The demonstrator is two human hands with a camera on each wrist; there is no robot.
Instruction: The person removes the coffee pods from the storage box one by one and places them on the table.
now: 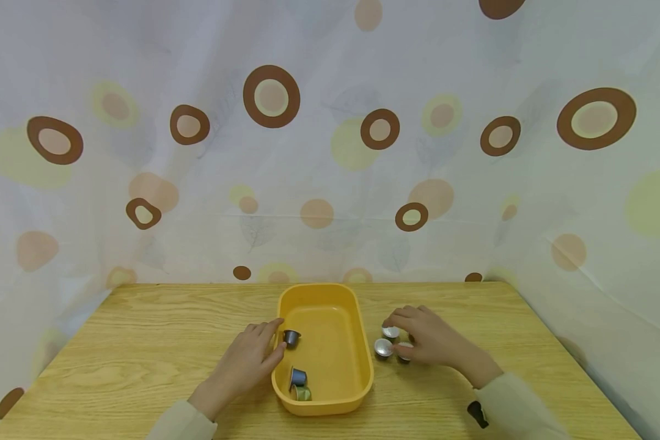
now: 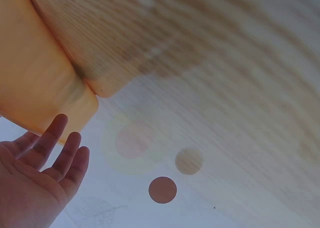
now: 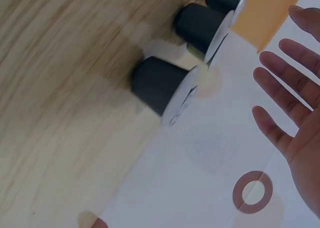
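Right hand (image 1: 431,336), released and grasping nothing visible, hangs over a cluster of silver-lidded capsules (image 1: 383,348) standing lid upward on the counter (image 1: 506,330), just beside the right wall of the yellow tray (image 1: 330,336). At least three capsules show, their dark bodies narrowing toward the base in the right wrist view, where the fingers appear straight and spread; whether a fingertip touches a lid cannot be told. Left hand (image 1: 247,354), also unclenched, lies at the tray's left rim with fingers extended; its pressure there cannot be judged. Inside, along the left side, are a dark capsule (image 1: 292,339), a blue capsule (image 1: 299,377) and a green capsule (image 1: 302,393). The step in hand appears to be picking up from the cluster. Good technique would single out an outer capsule, bring thumb and forefinger to opposite sides beneath its flared rim, and pinch lightly, since pressure on the lid could dent it and the taper may slip. A straight lift should spare the close-set neighbours a knock, while light left-hand contact would steady the tray.
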